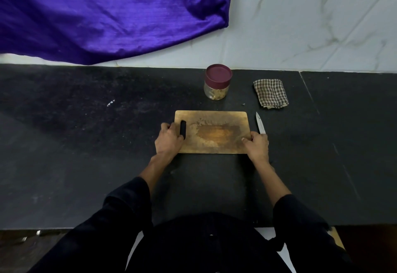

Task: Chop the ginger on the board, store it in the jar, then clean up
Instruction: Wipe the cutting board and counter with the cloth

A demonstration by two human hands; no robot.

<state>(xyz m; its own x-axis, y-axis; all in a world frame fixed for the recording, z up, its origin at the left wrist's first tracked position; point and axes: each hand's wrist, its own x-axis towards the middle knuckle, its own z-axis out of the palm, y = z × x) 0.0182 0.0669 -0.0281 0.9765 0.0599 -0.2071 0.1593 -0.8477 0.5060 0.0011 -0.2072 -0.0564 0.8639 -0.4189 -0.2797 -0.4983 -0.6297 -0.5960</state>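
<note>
Kitchen setting seen from above. A dark, speckled stone table (86, 143) spans the view, with a thin seam (309, 94) running across its right part and pale scuff marks (110, 102) left of centre. Behind it rises a wall of white, grey-veined marble tiles (311, 25). A glossy purple cloth (96, 14) hangs in folds over the wall's upper left. Light is soft and even, with faint sheen on the table.
</note>
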